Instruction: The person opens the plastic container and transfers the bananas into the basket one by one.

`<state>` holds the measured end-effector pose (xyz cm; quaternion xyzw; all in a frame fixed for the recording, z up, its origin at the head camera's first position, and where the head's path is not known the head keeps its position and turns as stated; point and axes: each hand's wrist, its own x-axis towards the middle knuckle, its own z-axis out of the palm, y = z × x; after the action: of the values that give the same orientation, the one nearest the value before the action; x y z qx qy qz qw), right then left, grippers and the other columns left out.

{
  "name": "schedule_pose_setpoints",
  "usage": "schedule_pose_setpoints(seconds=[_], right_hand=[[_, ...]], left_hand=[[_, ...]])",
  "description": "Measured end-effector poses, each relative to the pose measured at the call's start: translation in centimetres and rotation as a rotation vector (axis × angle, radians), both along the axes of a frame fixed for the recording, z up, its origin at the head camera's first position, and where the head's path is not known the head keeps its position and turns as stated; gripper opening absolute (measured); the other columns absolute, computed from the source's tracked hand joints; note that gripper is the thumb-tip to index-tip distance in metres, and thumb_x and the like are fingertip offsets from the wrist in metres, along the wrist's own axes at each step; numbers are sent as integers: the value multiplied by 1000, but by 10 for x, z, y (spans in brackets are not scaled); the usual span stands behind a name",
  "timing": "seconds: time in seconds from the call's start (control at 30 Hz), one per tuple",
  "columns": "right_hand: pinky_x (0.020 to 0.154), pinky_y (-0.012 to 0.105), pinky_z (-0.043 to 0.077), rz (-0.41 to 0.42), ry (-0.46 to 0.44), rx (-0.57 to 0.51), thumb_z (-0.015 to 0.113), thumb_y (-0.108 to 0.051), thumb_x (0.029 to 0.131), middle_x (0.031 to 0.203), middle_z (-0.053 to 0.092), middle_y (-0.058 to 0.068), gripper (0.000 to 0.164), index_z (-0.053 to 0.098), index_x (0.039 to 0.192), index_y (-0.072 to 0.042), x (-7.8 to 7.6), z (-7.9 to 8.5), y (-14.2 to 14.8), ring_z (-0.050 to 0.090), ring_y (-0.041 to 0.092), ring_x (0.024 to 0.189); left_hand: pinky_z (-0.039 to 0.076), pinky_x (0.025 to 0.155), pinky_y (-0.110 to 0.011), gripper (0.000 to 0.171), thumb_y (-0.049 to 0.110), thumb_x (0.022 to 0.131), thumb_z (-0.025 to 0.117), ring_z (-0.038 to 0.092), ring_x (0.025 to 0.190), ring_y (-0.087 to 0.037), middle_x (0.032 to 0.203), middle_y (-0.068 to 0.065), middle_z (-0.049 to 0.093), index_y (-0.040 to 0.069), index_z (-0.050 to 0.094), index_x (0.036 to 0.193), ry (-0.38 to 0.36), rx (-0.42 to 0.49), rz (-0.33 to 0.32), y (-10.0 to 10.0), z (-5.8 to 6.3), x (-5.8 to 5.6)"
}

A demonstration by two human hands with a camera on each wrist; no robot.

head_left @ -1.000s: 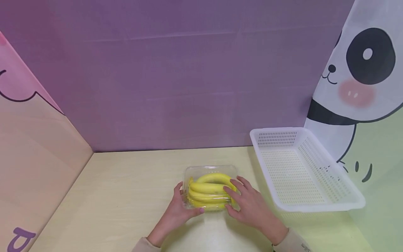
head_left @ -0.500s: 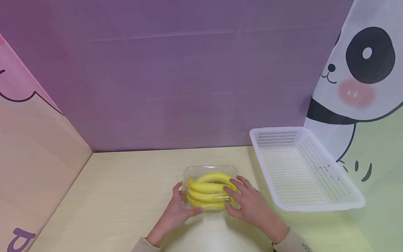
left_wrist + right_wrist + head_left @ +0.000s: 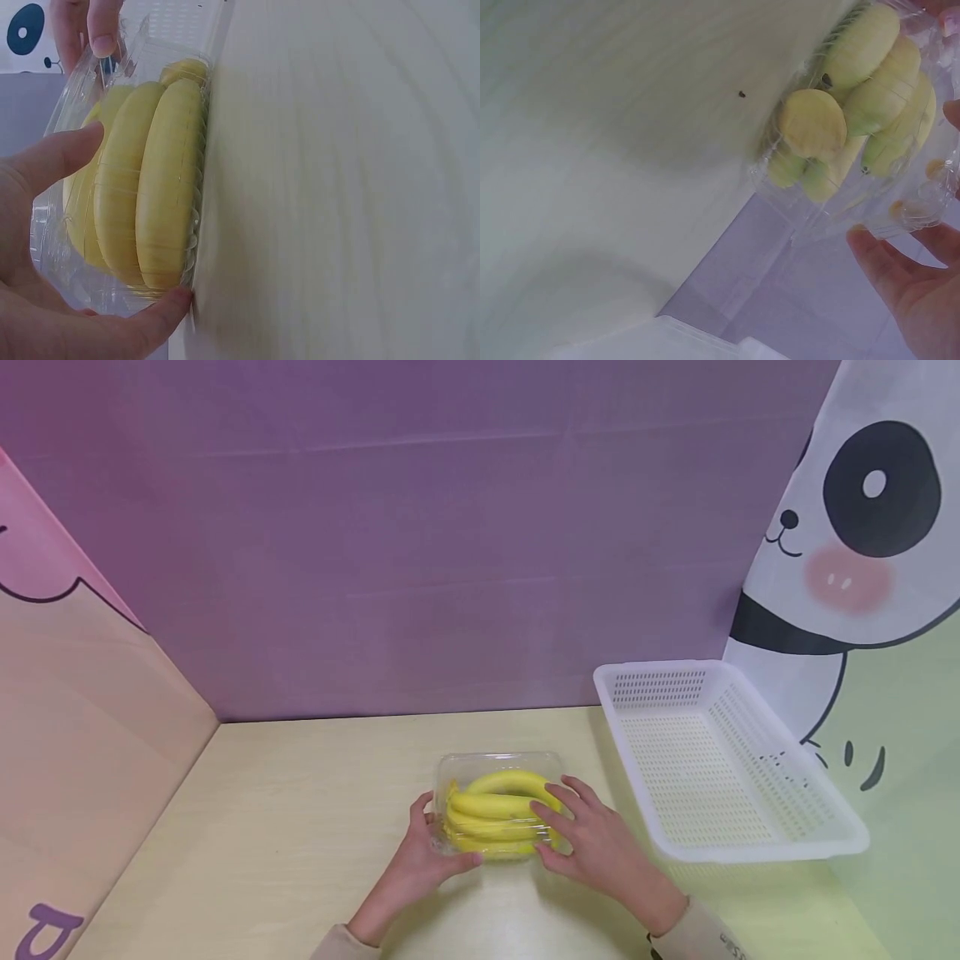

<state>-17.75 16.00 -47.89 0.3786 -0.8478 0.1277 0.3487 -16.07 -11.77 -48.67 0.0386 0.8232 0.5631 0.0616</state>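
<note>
Panel (image 3: 82, 718) in peach and pink is standing at far left, purple backdrop (image 3: 390, 552) running behind the pale table (image 3: 315, 827). Left hand (image 3: 424, 857) is gripping the left end of a clear container (image 3: 465, 765), thumb along its near side, fingers bent round it. Container is sitting on the table near the middle, yellow bananas (image 3: 489, 808) showing through the plastic. Right hand (image 3: 600, 845) is touching the container's right end, fingers spread and partly bent over the top, thumb at the near corner; whether pinching, cannot tell. White slotted basket (image 3: 697, 777) is standing farther right, apart from the container. Panda-print panel (image 3: 911, 693) is rising at far right.
</note>
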Motion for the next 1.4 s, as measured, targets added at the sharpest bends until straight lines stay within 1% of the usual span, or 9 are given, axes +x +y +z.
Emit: schedule_pose_setpoints(seconds=[0.23, 0.33, 0.47, 0.63, 0.83, 1.03, 1.2, 1.4], right_hand=[[68, 44, 60, 14, 1, 2, 86, -30, 68, 116, 68, 16, 48, 76, 111, -11, -2, 1, -1, 63, 42, 109], [67, 44, 60, 23, 6, -1, 86, -28, 67, 115, 69, 16, 48, 76, 110, -11, -3, 1, 0, 63, 43, 108], [65, 45, 60, 25, 7, -8, 86, -28, 67, 116, 68, 17, 48, 76, 111, -11, -5, 4, 0, 64, 43, 109], [70, 46, 61, 7, -31, 18, 86, -31, 70, 119, 68, 17, 47, 76, 112, -12, -3, 8, 1, 63, 44, 112], [68, 45, 61, -29, -92, 31, 86, -30, 73, 124, 66, 16, 48, 75, 116, -13, 2, 8, 1, 61, 43, 116], [71, 46, 60, -45, -109, 25, 85, -28, 74, 127, 65, 16, 49, 73, 119, -12, 4, 8, 1, 60, 42, 118], [78, 49, 59, -39, -123, -4, 82, -28, 75, 128, 64, 17, 49, 72, 120, -10, 3, 7, 2, 59, 43, 118], [84, 51, 58, -20, -125, -44, 80, -26, 74, 128, 64, 18, 49, 71, 119, -8, 3, 6, 2, 59, 43, 119]], left_hand=[[41, 103, -56, 116, 19, 71, 94, 52, 125, -40, 135, -25, 49, 0, 14, 154, 12, 6, 3, -1, 2, 3], [41, 103, -57, 116, 18, 71, 93, 52, 125, -40, 135, -25, 49, 0, 15, 153, 17, 7, 4, -1, 3, 3], [42, 102, -55, 115, 18, 70, 94, 52, 125, -38, 135, -23, 49, 2, 16, 153, 6, 0, 8, -1, 2, 2], [43, 101, -53, 115, 19, 69, 95, 54, 123, -37, 135, -22, 49, 3, 17, 153, -1, -11, 13, -1, 1, 1], [41, 104, -56, 115, 21, 69, 95, 52, 126, -38, 138, -23, 48, 4, 19, 154, -11, 6, 12, -2, 1, 2], [41, 104, -57, 115, 21, 73, 93, 50, 129, -40, 141, -24, 46, 3, 16, 156, -28, 23, 8, -5, 3, 2], [43, 102, -56, 115, 19, 74, 92, 50, 129, -40, 142, -24, 47, 3, 14, 158, -30, 32, -4, -6, 5, 3], [45, 99, -56, 114, 23, 75, 91, 49, 131, -41, 142, -23, 48, 7, 15, 159, -46, 2, -2, -7, 4, 3]])
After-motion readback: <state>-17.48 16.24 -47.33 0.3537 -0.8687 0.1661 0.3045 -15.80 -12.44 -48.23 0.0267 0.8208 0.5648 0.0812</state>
